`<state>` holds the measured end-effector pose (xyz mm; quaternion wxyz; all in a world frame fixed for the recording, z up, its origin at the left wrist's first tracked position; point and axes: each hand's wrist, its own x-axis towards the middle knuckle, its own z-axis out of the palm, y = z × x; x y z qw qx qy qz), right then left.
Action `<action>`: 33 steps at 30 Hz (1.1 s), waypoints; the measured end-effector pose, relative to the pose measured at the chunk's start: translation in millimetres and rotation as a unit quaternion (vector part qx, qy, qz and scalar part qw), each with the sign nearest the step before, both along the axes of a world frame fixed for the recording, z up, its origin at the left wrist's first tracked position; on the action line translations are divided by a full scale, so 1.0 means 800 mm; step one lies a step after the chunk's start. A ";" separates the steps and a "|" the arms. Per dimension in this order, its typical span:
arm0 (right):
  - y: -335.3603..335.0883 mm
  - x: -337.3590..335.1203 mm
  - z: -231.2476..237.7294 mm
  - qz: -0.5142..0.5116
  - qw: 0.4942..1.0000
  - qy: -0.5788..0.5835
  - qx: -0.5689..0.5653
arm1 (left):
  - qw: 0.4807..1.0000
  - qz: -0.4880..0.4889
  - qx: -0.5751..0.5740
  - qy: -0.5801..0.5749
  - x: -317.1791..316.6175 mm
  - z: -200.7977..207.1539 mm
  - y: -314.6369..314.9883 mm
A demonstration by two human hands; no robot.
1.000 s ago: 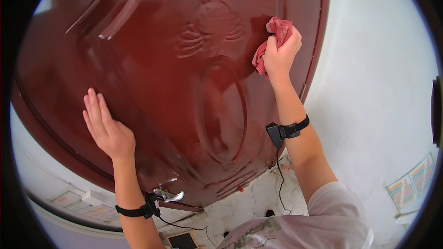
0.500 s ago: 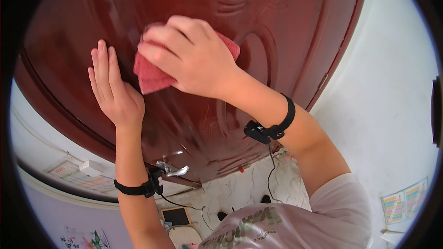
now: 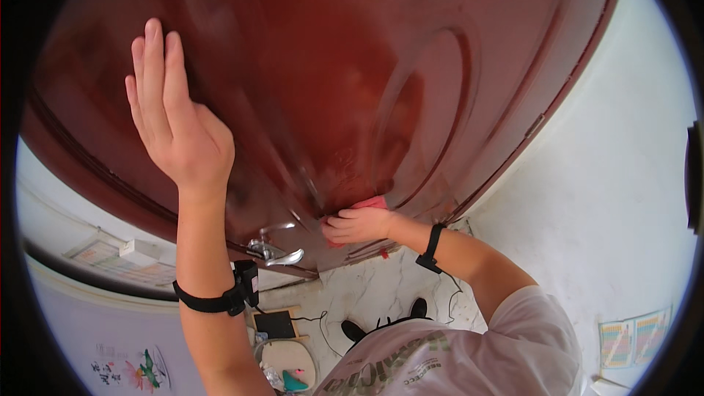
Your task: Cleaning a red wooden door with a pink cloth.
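A glossy dark red door [image 3: 293, 88] with raised curved mouldings fills most of the view. My left hand [image 3: 183, 114] lies flat against its left part, fingers stretched upward and holding nothing. Low on the door, my right hand [image 3: 359, 225] is closed over a pinkish-red cloth [image 3: 374, 203] and presses it to the surface. The cloth sticks out above and to the left of my fingers. A silver door handle [image 3: 277, 253] sits to the left of my right hand, apart from it.
A white wall [image 3: 587, 191] runs along the door's hinged right edge. Below lies a marble-patterned floor [image 3: 381, 286] with my dark shoes [image 3: 353, 331] on it. A dark framed board [image 3: 275, 324] and a pale stool-like seat [image 3: 291, 364] stand at lower left.
My right hand has moved down the door with the cloth, from the middle to near the bottom. My left hand stays flat on the door, slightly higher in view.
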<state>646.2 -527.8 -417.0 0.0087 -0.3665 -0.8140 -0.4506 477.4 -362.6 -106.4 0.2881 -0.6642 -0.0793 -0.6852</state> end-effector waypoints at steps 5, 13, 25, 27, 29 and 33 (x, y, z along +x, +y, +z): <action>-0.008 -0.001 0.016 -0.031 0.998 0.058 0.022 | 1.000 -0.016 0.003 -0.013 0.009 -0.001 0.003; -0.004 0.007 0.337 -0.014 0.955 0.102 0.279 | 1.000 -0.016 0.011 -0.003 0.003 -0.002 0.004; 0.005 -0.012 0.388 0.004 0.907 0.266 0.327 | 1.000 -0.002 0.030 -0.009 0.009 0.003 -0.002; 0.019 -0.015 0.330 -0.017 0.901 0.264 0.343 | 0.999 0.003 0.032 -0.007 0.005 0.002 0.000; 0.028 -0.011 0.270 -0.029 0.908 0.235 0.345 | 0.999 -0.013 0.045 -0.006 0.005 0.002 0.010; 0.018 -0.006 0.169 -0.031 0.933 0.231 0.274 | 0.998 0.008 0.035 0.042 0.005 -0.017 -0.004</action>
